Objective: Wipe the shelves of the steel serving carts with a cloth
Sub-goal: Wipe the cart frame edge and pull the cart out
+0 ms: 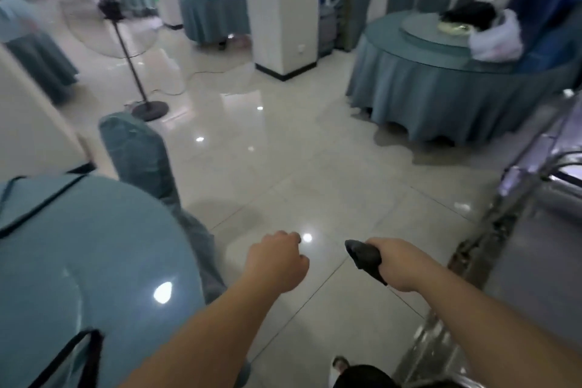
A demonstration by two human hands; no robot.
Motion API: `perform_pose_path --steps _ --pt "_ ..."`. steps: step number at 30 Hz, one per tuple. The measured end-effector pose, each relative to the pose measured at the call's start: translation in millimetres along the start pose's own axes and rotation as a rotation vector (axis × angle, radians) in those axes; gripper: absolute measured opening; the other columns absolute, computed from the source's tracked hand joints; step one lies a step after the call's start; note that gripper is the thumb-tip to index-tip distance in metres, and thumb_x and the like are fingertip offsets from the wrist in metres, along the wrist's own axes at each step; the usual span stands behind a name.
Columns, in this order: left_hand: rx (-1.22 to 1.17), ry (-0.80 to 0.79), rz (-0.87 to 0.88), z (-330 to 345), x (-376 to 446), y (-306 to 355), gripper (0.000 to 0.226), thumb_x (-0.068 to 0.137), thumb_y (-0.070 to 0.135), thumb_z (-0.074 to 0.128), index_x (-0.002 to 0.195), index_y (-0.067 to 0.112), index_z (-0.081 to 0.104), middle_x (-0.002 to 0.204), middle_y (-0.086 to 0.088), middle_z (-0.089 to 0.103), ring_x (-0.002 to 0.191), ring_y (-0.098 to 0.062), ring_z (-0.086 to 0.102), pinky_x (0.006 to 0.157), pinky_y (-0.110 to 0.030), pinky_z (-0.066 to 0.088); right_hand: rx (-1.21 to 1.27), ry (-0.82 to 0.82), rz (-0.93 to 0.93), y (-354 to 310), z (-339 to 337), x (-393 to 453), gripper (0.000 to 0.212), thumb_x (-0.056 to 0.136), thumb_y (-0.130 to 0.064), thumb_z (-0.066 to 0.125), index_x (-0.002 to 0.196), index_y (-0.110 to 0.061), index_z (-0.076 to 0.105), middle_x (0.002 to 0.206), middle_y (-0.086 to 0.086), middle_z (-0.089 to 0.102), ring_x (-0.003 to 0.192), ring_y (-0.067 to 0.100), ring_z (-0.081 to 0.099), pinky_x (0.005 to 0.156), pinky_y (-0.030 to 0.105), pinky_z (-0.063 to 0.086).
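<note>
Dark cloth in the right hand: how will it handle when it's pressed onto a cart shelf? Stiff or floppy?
Probably floppy: the cloth bunches in the right hand and tapers to a limp point past the fingers. Likely light, since a one-hand grip carries it with nothing under it. It should flatten and follow the steel cart shelf, though motion blur hides texture and wetness.

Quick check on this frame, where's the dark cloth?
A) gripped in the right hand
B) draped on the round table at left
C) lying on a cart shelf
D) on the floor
A: the right hand grips the dark cloth, held above the tiled floor, while the left hand is curled and holds nothing, and the steel cart stands apart at the right edge.
</note>
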State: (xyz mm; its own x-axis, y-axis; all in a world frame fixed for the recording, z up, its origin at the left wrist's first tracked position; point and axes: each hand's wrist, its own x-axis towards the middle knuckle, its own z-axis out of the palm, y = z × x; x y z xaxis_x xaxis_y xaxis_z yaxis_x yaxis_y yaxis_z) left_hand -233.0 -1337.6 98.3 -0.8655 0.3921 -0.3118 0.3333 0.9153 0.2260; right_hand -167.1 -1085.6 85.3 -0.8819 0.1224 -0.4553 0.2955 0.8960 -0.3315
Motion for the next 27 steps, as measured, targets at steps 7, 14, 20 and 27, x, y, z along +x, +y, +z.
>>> perform_pose_path --steps 7,14,20,27 --pt "0.164 -0.03 0.165 -27 141 68 0.043 0.1 0.039 0.046 0.139 0.024 0.055 0.135 0.0 0.059 0.121 -0.025 0.057 0.095 -0.04 0.046 0.111 0.063 0.152 68 -46 86 0.026 0.094 -0.013 0.052 0.107 -0.032 0.062 0.096 -0.006 0.067 0.085 0.015 0.063 0.08 0.04 0.059" --pt "0.204 -0.053 0.219 -72 258 134 0.048 0.103 0.04 0.044 0.148 0.025 0.049 0.142 0.0 0.056 0.128 -0.026 0.054 0.103 -0.041 0.045 0.193 0.135 0.11 100 -135 170 0.028 0.094 -0.017 0.053 0.11 -0.038 0.061 0.095 -0.01 0.065 0.085 0.015 0.063 0.076 0.038 0.057" --pt "0.227 -0.146 0.293 -76 333 178 0.05 0.104 0.043 0.045 0.152 0.027 0.046 0.145 0.001 0.054 0.13 -0.025 0.053 0.103 -0.041 0.045 0.21 0.099 0.224 142 -152 209 0.024 0.094 -0.02 0.054 0.107 -0.04 0.06 0.094 -0.012 0.064 0.084 0.014 0.062 0.079 0.04 0.058" --pt "0.297 -0.213 0.508 -76 441 236 0.051 0.103 0.04 0.046 0.152 0.027 0.047 0.145 0.001 0.055 0.13 -0.025 0.054 0.101 -0.04 0.043 0.285 0.105 0.497 203 -170 231 0.029 0.094 -0.014 0.056 0.115 -0.033 0.061 0.099 -0.005 0.066 0.087 0.015 0.062 0.079 0.035 0.055"
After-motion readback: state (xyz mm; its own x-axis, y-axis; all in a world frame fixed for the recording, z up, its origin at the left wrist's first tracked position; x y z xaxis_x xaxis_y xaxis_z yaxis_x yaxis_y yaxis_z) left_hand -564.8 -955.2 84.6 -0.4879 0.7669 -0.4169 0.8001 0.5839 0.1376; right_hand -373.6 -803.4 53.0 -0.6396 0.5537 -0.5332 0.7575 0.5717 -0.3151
